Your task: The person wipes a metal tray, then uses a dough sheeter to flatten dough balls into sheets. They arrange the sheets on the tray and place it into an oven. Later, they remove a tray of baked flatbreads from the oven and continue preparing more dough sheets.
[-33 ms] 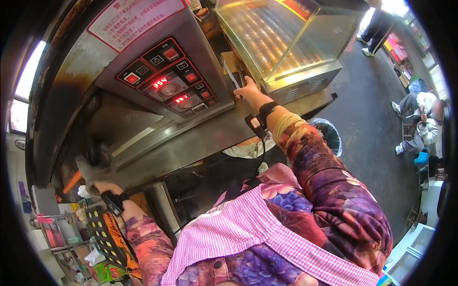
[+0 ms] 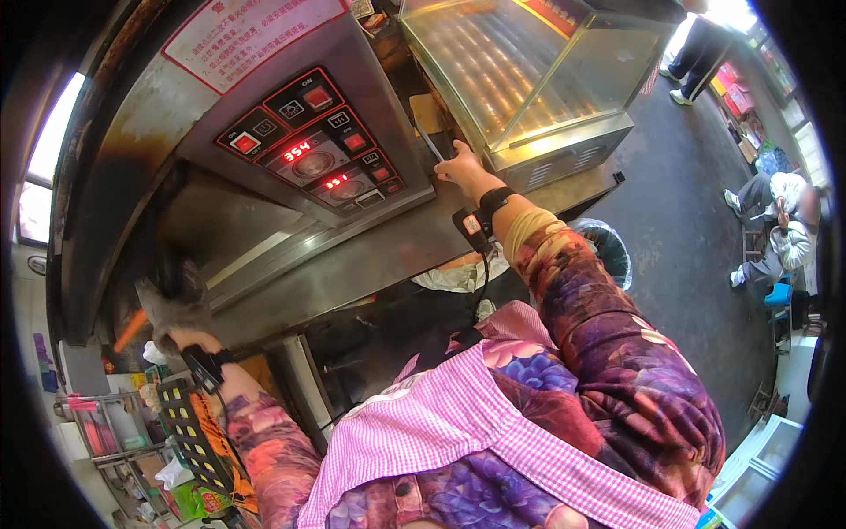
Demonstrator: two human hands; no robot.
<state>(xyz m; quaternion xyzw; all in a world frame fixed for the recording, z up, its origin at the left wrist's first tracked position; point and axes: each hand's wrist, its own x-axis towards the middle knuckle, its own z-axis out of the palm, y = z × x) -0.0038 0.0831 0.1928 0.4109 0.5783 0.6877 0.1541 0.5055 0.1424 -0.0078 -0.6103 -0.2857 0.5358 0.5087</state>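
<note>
My right hand (image 2: 460, 167) grips a long flat metal utensil (image 2: 430, 143) in the gap between a steel oven's control panel (image 2: 308, 141) and a glass-sided warmer (image 2: 529, 79) with rows of rollers. My left hand (image 2: 174, 309), in a grey glove, is at the dark mouth of the oven at lower left; its fingers are too dim to make out. An orange stick-like object (image 2: 129, 331) lies just left of that glove. The panel shows lit red displays and switches.
A steel counter edge (image 2: 335, 282) runs below the oven. A lined bin (image 2: 599, 242) stands right of my arm. A seated person (image 2: 789, 238) and a standing person (image 2: 696, 53) are at the right. A black slatted crate (image 2: 181, 432) and a wire rack (image 2: 92, 419) are at lower left.
My left hand has shifted slightly up and to the left. My right hand is almost in the same place, still on the metal utensil.
</note>
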